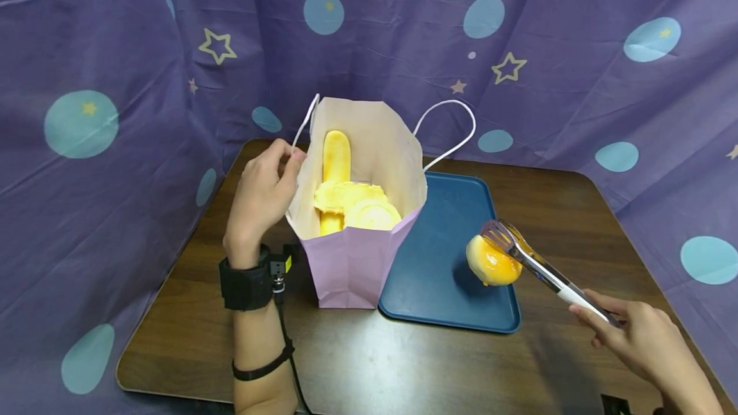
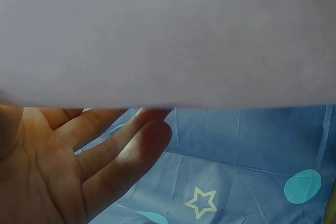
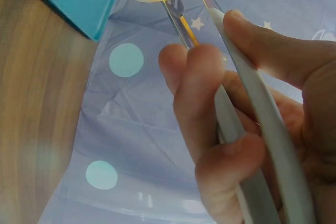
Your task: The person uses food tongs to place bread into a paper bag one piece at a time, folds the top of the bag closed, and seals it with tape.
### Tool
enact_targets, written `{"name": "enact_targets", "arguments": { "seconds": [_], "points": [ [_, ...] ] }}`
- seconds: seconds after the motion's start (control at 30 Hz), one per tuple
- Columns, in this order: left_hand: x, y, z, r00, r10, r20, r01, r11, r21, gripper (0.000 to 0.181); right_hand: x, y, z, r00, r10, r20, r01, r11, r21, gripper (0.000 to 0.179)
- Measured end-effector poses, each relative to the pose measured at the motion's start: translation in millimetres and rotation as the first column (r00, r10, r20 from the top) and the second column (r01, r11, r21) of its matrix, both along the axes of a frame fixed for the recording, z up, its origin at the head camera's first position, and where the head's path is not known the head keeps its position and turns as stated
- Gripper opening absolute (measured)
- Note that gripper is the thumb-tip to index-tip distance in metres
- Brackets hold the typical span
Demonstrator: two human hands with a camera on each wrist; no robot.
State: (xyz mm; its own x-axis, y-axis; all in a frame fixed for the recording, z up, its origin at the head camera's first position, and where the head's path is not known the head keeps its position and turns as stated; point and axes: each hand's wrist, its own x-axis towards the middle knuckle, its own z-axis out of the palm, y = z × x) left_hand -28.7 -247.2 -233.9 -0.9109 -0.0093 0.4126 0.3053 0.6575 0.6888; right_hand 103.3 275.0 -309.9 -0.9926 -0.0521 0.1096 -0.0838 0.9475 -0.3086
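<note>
A lilac paper bag stands open on the table with yellow bread or pastry pieces inside, one of them long. At its left rim my left hand pinches the edge near a white cord handle; in the left wrist view the bag's wall hides part of the fingers. My right hand grips a pair of tongs by the handles, its fingers wrapped around them in the right wrist view. A round, glazed bun is clamped between the tong tips, over the tray's right side.
A blue tray lies to the right of the bag, partly behind it. The wooden table ends at a purple curtain with stars and blue dots. A black cable hangs from the left wrist camera.
</note>
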Motion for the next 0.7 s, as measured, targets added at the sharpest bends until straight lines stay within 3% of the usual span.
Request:
{"name": "enact_targets", "arguments": {
  "seconds": [0.7],
  "points": [
    [1.2, -0.8, 0.4, 1.0, 0.003, 0.013, -0.003, 1.0, -0.005, 0.028, -7.9, -19, 24.6, 0.985, -0.029, -0.168, 0.013, 0.995, -0.095, 0.048]
  ]
}}
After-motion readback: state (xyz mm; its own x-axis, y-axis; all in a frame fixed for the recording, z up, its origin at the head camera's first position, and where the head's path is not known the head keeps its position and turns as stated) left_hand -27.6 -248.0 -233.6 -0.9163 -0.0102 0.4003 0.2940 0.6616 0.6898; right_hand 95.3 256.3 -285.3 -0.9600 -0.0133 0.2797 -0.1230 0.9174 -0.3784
